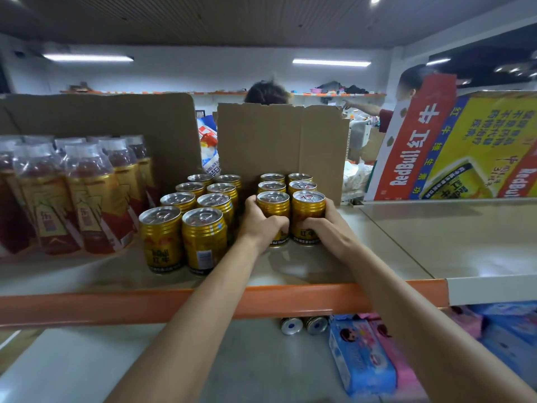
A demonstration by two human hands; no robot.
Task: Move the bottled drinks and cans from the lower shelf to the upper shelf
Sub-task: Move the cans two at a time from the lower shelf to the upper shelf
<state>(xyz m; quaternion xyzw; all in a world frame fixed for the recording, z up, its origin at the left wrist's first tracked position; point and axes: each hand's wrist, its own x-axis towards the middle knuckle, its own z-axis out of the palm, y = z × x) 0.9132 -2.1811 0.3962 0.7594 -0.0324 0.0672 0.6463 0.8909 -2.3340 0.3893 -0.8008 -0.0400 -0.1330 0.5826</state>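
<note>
Upper shelf point(392, 242) under the grip, pale top, orange front lip just nearer than the wrists. Lower shelf point(203, 359) below the forearms, mostly bare. Red Bull carton point(465, 146) well right of the grip and tilted; cardboard sheet point(279, 146) upright directly behind it. Shrink-wrapped bottled drinks point(72, 193) far left of the grip, leaning. Block of gold cans point(191, 216), two columns, just left of the left hand. Blue and pink packs point(366, 362) below and right of the grip, on the lower shelf. Two cans point(303, 325) lying on their sides on that shelf, tucked under the orange lip, below the grip, not yet moved.

Left hand point(261, 222) wrapped round the front left can point(273, 212); right hand point(325, 225) wrapped round the front right can point(308, 212). Both cans upright on the upper shelf, touching each other, at the front of a two-column row running back to the cardboard. Fingers closed snugly on each can, thumbs across the fronts.

Likely step: seating or squaring this pair against the row.

Risks, as judgement:
- Push too hard, and the row behind shoves into the cardboard sheet and tips it.
- Left knuckles close to the neighbouring block: a careless withdrawal could clip it and topple those cans.
- Smooth cans on a smooth shelf: uneven pressure could skew the columns.
</note>
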